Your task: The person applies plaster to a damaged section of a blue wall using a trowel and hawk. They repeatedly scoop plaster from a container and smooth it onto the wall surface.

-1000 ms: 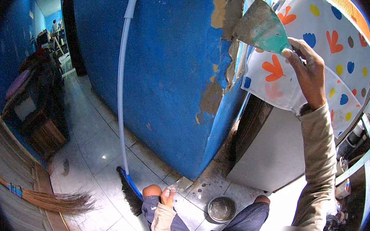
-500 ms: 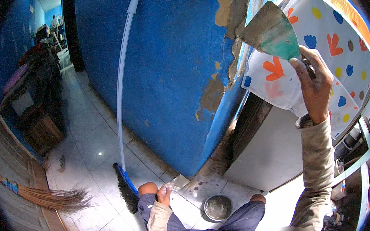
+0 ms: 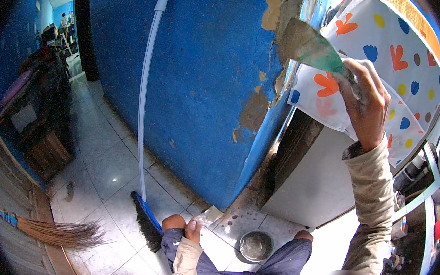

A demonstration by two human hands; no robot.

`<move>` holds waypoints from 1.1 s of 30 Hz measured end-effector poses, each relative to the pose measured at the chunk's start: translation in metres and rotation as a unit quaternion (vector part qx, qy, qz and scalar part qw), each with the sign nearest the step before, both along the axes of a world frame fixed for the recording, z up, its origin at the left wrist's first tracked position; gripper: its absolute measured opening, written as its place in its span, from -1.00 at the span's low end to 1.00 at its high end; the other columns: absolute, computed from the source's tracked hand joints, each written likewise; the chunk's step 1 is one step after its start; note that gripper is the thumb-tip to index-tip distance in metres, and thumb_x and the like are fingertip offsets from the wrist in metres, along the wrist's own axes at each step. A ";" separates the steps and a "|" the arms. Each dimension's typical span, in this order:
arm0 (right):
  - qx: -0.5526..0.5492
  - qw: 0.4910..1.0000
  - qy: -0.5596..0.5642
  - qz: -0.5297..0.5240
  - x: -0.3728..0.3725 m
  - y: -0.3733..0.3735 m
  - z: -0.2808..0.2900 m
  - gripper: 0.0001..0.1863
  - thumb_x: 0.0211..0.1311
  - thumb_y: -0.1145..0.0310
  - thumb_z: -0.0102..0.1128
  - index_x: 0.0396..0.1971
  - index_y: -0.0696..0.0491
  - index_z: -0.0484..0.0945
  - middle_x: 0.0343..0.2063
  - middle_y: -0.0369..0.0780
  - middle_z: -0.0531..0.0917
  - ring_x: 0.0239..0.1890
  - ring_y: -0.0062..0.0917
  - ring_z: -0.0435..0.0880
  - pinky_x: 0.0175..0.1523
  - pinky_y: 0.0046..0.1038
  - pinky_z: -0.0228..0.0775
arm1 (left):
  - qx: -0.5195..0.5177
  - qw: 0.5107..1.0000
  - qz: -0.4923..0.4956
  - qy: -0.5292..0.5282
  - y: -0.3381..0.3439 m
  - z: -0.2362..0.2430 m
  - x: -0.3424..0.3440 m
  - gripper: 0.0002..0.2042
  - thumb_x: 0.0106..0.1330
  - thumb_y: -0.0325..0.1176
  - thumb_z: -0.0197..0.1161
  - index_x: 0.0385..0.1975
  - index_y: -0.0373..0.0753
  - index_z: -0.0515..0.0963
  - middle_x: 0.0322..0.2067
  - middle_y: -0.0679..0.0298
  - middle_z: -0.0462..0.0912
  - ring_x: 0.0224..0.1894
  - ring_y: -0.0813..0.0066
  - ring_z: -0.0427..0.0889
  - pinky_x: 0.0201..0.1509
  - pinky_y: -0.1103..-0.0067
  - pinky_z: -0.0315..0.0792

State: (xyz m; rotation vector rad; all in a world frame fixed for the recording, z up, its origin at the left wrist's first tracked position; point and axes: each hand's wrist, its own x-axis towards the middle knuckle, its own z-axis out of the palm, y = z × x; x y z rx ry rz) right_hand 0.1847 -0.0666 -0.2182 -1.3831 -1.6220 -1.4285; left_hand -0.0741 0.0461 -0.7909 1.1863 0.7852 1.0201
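My right hand (image 3: 365, 105) is raised high and grips the handle of a wide putty scraper (image 3: 310, 45). Its green blade is smeared with grey filler and its edge touches the broken corner of the blue wall (image 3: 204, 74), where paint has flaked off to bare plaster (image 3: 281, 8). My left hand (image 3: 192, 229) rests on my left knee, fingers closed over it. A small metal bowl (image 3: 255, 245) sits on the tiled floor between my knees.
A broom with a white handle (image 3: 145, 100) and dark bristles leans on the wall at my left. A straw broom (image 3: 52, 230) lies on the floor. A white appliance under a spotted cloth (image 3: 386, 57) stands right. Wooden furniture (image 3: 40, 123) lines the left corridor.
My right hand has drawn the scraper slightly down along the damaged wall corner. The left hand stays on the knee.
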 end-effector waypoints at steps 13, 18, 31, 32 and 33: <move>-0.073 0.976 0.190 0.078 0.038 0.015 0.041 -0.73 0.19 0.30 0.28 -0.20 0.15 0.65 -0.37 -0.21 0.71 -0.33 -0.61 0.68 -0.17 -0.52 0.50 | -0.028 0.998 -0.024 -0.045 0.003 -0.011 0.003 -0.80 0.38 -0.38 0.16 -0.06 -0.26 0.54 -0.34 0.39 0.59 -0.41 0.67 0.47 -0.42 0.67 0.40; -0.044 0.980 0.167 0.102 0.039 0.017 0.044 -0.73 0.19 0.30 0.27 -0.18 0.14 0.65 -0.33 -0.18 0.73 -0.30 -0.57 0.72 -0.15 -0.52 0.52 | 0.009 0.995 -0.030 -0.092 0.003 -0.010 0.003 -0.80 0.39 -0.45 0.14 -0.06 -0.37 0.52 -0.20 0.28 0.62 -0.15 0.55 0.52 0.00 0.62 0.36; -0.070 0.969 0.206 0.119 0.016 0.002 0.022 -0.61 0.20 0.43 0.27 0.05 0.01 0.53 -0.49 -0.26 0.57 -0.43 -0.62 0.56 -0.25 -0.57 0.45 | 0.033 0.999 -0.022 0.002 -0.002 0.024 -0.006 -0.79 0.37 -0.43 0.18 -0.07 -0.38 0.54 -0.24 0.31 0.63 -0.21 0.58 0.52 -0.08 0.63 0.37; -0.111 0.956 0.219 0.162 0.017 0.006 0.008 -0.51 0.17 0.47 0.29 0.14 -0.04 0.46 -0.54 -0.31 0.46 -0.47 -0.67 0.44 -0.29 -0.58 0.41 | 0.015 1.000 -0.020 -0.012 -0.002 0.021 -0.006 -0.79 0.37 -0.44 0.17 -0.07 -0.38 0.54 -0.24 0.31 0.63 -0.21 0.58 0.52 -0.09 0.63 0.38; -0.131 0.969 0.158 0.140 0.012 0.009 -0.001 -0.50 0.17 0.48 0.26 0.15 -0.05 0.47 -0.50 -0.24 0.54 -0.45 -0.54 0.54 -0.25 -0.51 0.45 | -0.002 1.000 -0.018 -0.026 -0.002 0.013 -0.007 -0.79 0.37 -0.44 0.17 -0.07 -0.37 0.54 -0.24 0.31 0.63 -0.21 0.58 0.52 -0.09 0.63 0.38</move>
